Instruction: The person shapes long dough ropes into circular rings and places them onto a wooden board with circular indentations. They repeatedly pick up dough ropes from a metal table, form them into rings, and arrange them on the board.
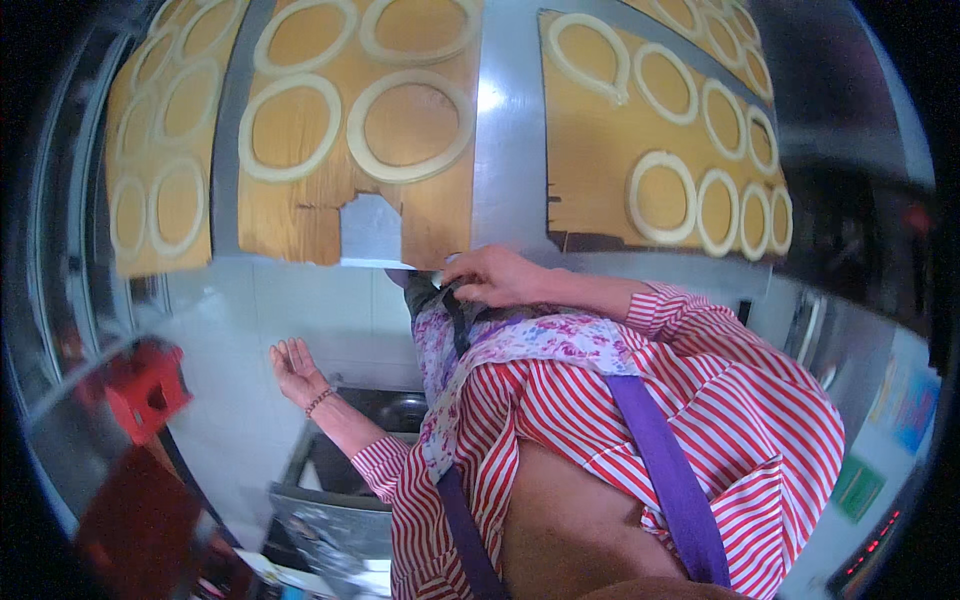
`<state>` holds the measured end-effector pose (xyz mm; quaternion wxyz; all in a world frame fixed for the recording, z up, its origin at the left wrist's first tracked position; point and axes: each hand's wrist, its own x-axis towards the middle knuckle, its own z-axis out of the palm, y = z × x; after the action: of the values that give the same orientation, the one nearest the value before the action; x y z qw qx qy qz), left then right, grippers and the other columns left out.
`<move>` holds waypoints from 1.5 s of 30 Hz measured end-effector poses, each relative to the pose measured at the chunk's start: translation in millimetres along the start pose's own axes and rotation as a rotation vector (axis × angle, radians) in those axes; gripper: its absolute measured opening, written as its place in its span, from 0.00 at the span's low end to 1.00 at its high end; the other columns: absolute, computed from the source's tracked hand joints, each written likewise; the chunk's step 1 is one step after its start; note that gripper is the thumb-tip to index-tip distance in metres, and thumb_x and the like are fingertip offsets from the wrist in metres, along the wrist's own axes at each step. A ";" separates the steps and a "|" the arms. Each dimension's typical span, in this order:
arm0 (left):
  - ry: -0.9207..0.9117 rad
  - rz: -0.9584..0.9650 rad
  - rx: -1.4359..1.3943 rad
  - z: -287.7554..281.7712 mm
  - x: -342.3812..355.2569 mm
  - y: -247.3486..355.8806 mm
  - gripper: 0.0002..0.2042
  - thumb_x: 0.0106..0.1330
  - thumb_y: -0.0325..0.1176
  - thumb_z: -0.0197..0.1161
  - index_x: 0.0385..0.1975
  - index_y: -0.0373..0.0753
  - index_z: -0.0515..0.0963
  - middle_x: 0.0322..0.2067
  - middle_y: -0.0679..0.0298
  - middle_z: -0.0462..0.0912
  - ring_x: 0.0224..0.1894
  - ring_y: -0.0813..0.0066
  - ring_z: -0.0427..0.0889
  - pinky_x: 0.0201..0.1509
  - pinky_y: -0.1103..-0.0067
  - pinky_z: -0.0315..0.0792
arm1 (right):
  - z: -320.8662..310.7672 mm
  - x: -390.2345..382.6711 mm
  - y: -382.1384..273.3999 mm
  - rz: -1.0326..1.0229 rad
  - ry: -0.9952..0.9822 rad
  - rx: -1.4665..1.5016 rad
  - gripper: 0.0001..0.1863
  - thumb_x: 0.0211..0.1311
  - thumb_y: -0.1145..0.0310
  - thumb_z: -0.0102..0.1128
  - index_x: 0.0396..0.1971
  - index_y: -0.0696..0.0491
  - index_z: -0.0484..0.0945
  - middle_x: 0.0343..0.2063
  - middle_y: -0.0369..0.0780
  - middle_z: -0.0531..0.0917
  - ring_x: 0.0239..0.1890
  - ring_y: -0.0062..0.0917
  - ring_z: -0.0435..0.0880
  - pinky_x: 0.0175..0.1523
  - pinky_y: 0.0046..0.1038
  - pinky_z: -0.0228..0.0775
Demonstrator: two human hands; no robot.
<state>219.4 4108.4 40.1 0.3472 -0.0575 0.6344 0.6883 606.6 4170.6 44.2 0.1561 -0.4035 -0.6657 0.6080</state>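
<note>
My left hand [297, 372] is held out to the left over the floor, palm up. Its fingers are stretched and slightly spread with nothing in them, and a beaded bracelet [319, 402] is round that wrist. My right hand [500, 276] is at the table's front edge, close against my body by the flowered apron [560, 342]. Its fingers are curled in near some dark cloth [460, 318]; what they grip, if anything, is too small to tell. Beyond it, pale dough rings [357, 130] lie on yellow wooden boards [600, 132].
The boards rest on a shiny metal table [508, 130]; the nearest left board has a notch in its front edge. A red plastic stool [147, 388] stands at the left. Below my left arm is a dark open-topped container [385, 408]. A dark machine or shelf [860, 230] is at the right.
</note>
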 end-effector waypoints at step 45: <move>2.184 -0.559 0.358 422.6 -464.0 -350.9 0.32 0.64 0.32 0.60 0.68 0.30 0.58 0.71 0.50 0.53 0.73 0.49 0.52 0.75 0.54 0.48 | -100.8 -119.9 -3.5 -2.156 -2.430 0.095 0.27 0.53 0.81 0.54 0.58 0.57 0.73 0.57 0.49 0.74 0.53 0.44 0.78 0.58 0.39 0.72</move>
<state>914.5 4290.3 68.5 -0.2459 -0.7144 0.6515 0.0691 750.8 4152.6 102.7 0.0909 -0.9213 0.3301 -0.1845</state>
